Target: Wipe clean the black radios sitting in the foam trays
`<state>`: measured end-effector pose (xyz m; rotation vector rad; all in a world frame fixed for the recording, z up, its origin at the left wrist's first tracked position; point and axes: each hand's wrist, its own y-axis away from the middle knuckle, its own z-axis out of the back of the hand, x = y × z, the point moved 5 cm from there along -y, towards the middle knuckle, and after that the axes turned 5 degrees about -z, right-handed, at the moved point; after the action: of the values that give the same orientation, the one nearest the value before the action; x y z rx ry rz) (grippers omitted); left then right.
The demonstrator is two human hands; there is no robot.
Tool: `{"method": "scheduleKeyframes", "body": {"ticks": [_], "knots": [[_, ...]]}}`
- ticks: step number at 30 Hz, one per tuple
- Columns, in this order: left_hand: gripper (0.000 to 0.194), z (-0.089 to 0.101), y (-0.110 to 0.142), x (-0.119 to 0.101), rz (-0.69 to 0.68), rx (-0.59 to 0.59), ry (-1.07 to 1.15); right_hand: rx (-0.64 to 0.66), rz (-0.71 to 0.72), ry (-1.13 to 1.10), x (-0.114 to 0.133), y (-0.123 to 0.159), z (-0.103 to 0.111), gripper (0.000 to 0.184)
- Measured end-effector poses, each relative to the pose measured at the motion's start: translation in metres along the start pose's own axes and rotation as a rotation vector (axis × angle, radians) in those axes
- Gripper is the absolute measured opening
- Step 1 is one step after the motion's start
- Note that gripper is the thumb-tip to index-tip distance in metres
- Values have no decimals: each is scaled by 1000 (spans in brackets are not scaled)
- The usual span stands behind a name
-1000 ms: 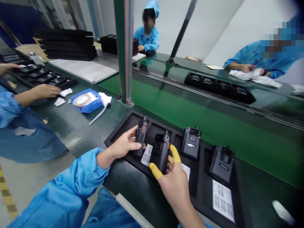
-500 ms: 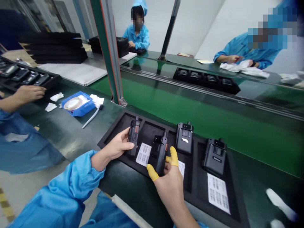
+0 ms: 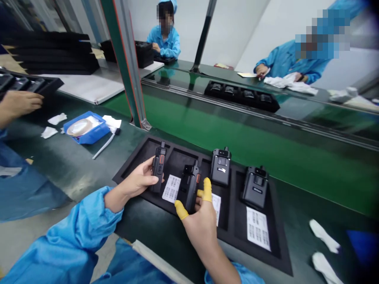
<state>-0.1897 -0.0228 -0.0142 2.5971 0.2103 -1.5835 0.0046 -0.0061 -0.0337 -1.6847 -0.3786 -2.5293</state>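
My left hand [image 3: 138, 178] grips a black two-way radio [image 3: 159, 167], upright and edge-on, its orange side button showing. In my right hand [image 3: 199, 216], with yellow finger cots on thumb and fingers, is a second black two-way radio [image 3: 188, 188], tilted, with a stub antenna. Both are over the left part of a black foam tray [image 3: 286, 252]. Two more radios, one near the middle [image 3: 220, 167] and one at the right [image 3: 255, 187], lie back-up in the tray. White barcode label sheets [image 3: 258, 228] show in its compartments.
A blue box [image 3: 96, 134] with a tape roll and a brush [image 3: 103, 146] lie left. Behind the tray runs a green conveyor [image 3: 183, 114] carrying another tray [image 3: 242, 100]. A post [image 3: 132, 86] stands at its edge. White cloth pieces [image 3: 324, 236] lie right. Co-workers sit around.
The view has shifted, so most things appear further left. Both hands keep their hold on the radios with little change. At far left, a co-worker's hand and tray appear slightly raised.
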Motion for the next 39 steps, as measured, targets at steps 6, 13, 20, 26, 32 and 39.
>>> {"method": "scheduleKeyframes", "body": {"ticks": [6,13,20,26,32,39], "knots": [[60,2,-2,1,42,21,36,14,-48,-195,-4,-2,-2,96],[39,19,-1,0,89,-105,255,250,-320,-990,-5,-17,5,57],[87,2,5,-12,114,110,357,418,-420,-1222,-6,-20,3,21],[106,3,8,-6,51,109,151,428,-475,-1283,-10,-19,0,23],[118,5,6,-2,-51,58,-50,405,-478,-1268,-12,-19,0,29],[122,3,9,0,-130,39,-85,378,-442,-1135,-24,-16,3,12]]}}
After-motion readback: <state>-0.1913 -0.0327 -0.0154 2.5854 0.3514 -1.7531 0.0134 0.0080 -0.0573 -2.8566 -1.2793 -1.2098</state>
